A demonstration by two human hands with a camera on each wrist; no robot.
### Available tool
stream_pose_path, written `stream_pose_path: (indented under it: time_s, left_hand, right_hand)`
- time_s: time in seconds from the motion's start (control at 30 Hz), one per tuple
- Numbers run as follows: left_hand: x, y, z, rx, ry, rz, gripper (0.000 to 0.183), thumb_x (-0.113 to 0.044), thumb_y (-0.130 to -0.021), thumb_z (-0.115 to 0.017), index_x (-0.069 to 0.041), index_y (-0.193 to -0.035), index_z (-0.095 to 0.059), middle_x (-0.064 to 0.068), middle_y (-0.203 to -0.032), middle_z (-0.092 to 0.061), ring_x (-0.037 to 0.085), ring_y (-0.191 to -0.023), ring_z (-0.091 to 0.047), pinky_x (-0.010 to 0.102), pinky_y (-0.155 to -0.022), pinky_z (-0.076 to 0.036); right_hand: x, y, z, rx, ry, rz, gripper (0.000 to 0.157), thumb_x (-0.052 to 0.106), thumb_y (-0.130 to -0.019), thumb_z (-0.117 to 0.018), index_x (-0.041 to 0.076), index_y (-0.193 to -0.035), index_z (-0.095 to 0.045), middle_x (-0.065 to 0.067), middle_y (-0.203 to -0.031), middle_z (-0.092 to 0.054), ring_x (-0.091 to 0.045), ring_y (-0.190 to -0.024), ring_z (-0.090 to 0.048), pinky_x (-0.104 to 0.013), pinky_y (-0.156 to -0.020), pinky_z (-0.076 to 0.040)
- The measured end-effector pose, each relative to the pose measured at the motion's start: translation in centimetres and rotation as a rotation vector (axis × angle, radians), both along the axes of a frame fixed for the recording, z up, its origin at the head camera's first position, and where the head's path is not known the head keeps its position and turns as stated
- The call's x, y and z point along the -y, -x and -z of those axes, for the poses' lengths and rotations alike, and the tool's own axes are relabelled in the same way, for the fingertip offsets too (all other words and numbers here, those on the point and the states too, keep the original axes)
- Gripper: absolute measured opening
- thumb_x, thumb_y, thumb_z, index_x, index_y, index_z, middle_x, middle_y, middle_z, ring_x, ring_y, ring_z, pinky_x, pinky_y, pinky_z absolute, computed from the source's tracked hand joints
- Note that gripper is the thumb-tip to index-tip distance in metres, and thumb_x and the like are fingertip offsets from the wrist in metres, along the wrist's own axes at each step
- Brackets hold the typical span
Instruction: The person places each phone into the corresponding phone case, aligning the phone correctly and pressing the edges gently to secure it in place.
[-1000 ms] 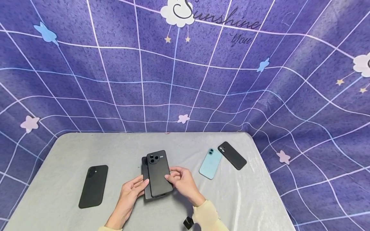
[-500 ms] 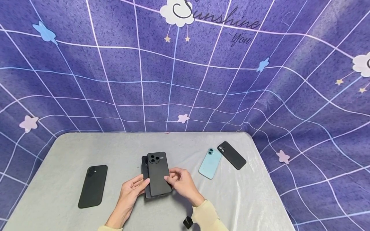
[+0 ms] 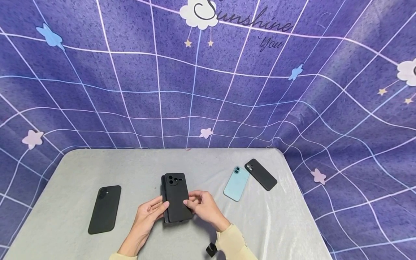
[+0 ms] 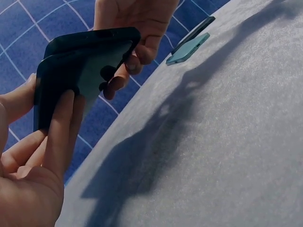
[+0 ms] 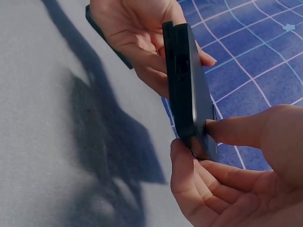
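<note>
A black phone case (image 3: 178,200) with round camera cutouts lies over a black phone (image 3: 165,213), back side up, in the head view. The phone's left edge sticks out from under the case. My left hand (image 3: 148,213) grips the left side of the pair, thumb on top and fingers below. My right hand (image 3: 204,207) pinches the case's right edge between thumb and fingers. In the right wrist view a port cutout shows in the case's end (image 5: 181,64), with the phone lying alongside, slightly offset. The phone's glossy underside (image 4: 90,71) faces down in the left wrist view.
A black phone or case (image 3: 104,209) lies on the grey-covered table (image 3: 139,162) at left. To the right lie a light blue phone (image 3: 236,184) and a black phone case (image 3: 261,175). A small black object (image 3: 211,250) is near the right sleeve. Patterned purple curtains (image 3: 208,90) surround the table.
The case has shifted slightly left over the phone, so less of the phone shows. The cutout beside the camera holes has turned from pale to dark. Both hands keep their holds.
</note>
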State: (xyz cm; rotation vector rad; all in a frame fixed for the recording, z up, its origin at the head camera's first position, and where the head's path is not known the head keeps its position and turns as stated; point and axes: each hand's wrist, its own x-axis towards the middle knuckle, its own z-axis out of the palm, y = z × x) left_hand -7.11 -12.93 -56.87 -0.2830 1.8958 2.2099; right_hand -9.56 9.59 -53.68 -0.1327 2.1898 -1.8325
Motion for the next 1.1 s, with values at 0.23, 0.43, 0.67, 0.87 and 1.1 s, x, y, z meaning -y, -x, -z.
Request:
stream_pose_path:
  time_s: [0.23, 0.43, 0.67, 0.87, 1.1]
  left_hand:
    - [0.06, 0.00, 0.06, -0.019, -0.008, 0.013, 0.057, -0.015, -0.103, -0.075, 0.013, -0.148, -0.053, 0.028, -0.144, -0.063, 0.007, -0.114, -0.072, 0.023, -0.094, -0.061]
    - [0.14, -0.01, -0.04, -0.010, 0.003, 0.035, 0.058, -0.016, -0.103, -0.074, 0.011, -0.149, -0.053, 0.027, -0.146, -0.062, 0.006, -0.115, -0.071, 0.024, -0.094, -0.060]
    - [0.16, 0.05, -0.05, -0.028, 0.073, 0.053, 0.055, -0.020, -0.104, -0.073, 0.009, -0.148, -0.056, 0.023, -0.145, -0.064, 0.002, -0.115, -0.069, 0.022, -0.092, -0.059]
    - [0.03, 0.11, -0.02, -0.119, 0.158, 0.066, 0.048, -0.011, -0.104, -0.070, 0.012, -0.144, -0.059, 0.025, -0.137, -0.069, 0.003, -0.109, -0.071, 0.020, -0.091, -0.060]
    - [0.07, 0.18, 0.17, -0.164, 0.248, 0.100, 0.044, -0.008, -0.106, -0.064, 0.013, -0.144, -0.059, 0.024, -0.137, -0.069, 0.000, -0.107, -0.069, 0.021, -0.091, -0.060]
  right_hand:
    - [0.01, 0.00, 0.12, 0.030, 0.034, -0.007, 0.030, 0.003, -0.098, -0.076, -0.011, -0.124, -0.069, -0.009, -0.091, -0.074, -0.008, -0.068, -0.060, -0.017, -0.058, -0.050]
    - [0.12, -0.06, 0.34, 0.040, 0.053, -0.001, 0.032, 0.001, -0.097, -0.075, -0.013, -0.125, -0.067, -0.005, -0.087, -0.071, -0.009, -0.067, -0.058, -0.017, -0.057, -0.048]
    - [0.28, -0.10, 0.62, 0.040, 0.080, 0.007, 0.035, 0.000, -0.096, -0.075, -0.014, -0.126, -0.064, -0.002, -0.087, -0.066, -0.007, -0.065, -0.055, -0.015, -0.057, -0.045]
    - [0.40, -0.21, 0.74, 0.050, 0.134, 0.033, 0.034, -0.004, -0.092, -0.076, -0.014, -0.122, -0.062, 0.001, -0.088, -0.060, -0.002, -0.068, -0.046, -0.011, -0.058, -0.037]
    - [0.33, -0.17, 0.81, 0.067, 0.181, 0.030, 0.031, -0.007, -0.091, -0.075, -0.012, -0.118, -0.060, 0.000, -0.086, -0.056, -0.002, -0.067, -0.042, -0.011, -0.056, -0.034]
